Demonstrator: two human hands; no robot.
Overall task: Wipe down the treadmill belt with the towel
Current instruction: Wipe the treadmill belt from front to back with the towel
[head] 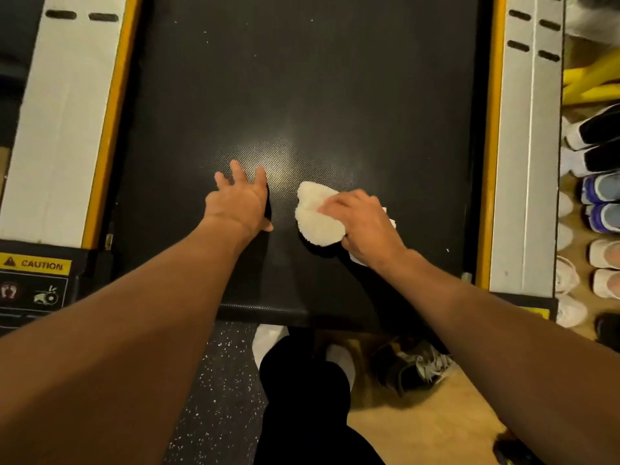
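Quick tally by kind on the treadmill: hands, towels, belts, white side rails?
hands: 2 (left hand, right hand)
towel: 1
treadmill belt: 1
white side rails: 2
total: 6

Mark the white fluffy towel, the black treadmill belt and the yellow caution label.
white fluffy towel [317, 218]: head view, middle of its bunched pile.
black textured treadmill belt [302, 78]: head view, bare surface beyond the towel.
yellow caution label [35, 263]: head view, on its printed word.
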